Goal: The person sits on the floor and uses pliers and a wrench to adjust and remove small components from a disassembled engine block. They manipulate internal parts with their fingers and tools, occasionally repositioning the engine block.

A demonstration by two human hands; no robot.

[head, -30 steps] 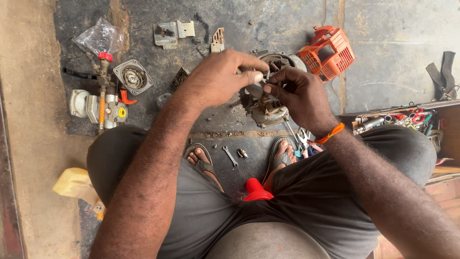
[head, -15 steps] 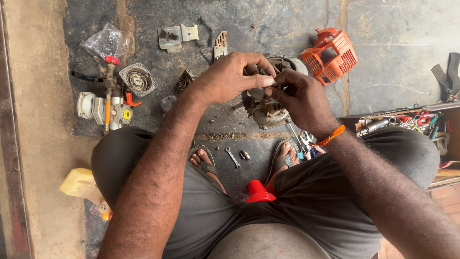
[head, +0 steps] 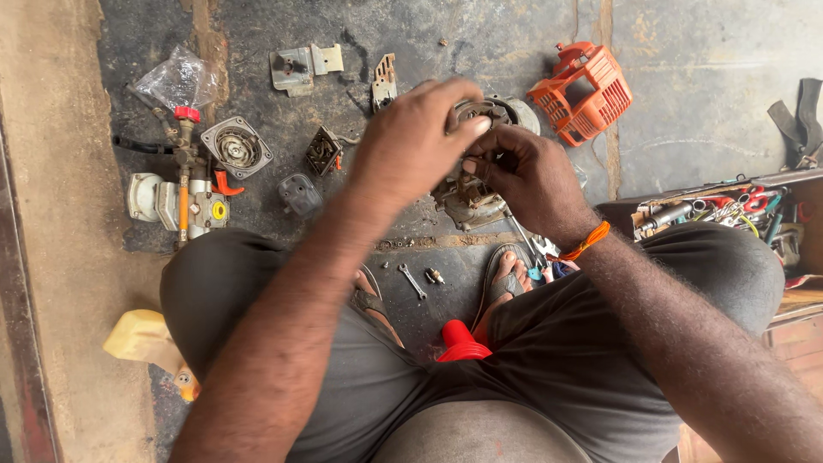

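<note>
Centrally, item one: small engine block (head: 467, 193), grey metal, sitting on the dark floor (head: 480, 43) just beyond my feet. My left hand (head: 411, 141) arches over its top, fingers curled down onto it. My right hand (head: 523, 176) meets it from the right, thumb and forefinger pinched on something too small to identify. Item two: orange plastic cover (head: 587, 90), just right of the block. Item three: small spanner (head: 412, 280) between my feet. Item four: round recoil housing (head: 237, 147), well left. Item five: toolbox (head: 729, 210), far right, with mixed tools.
</note>
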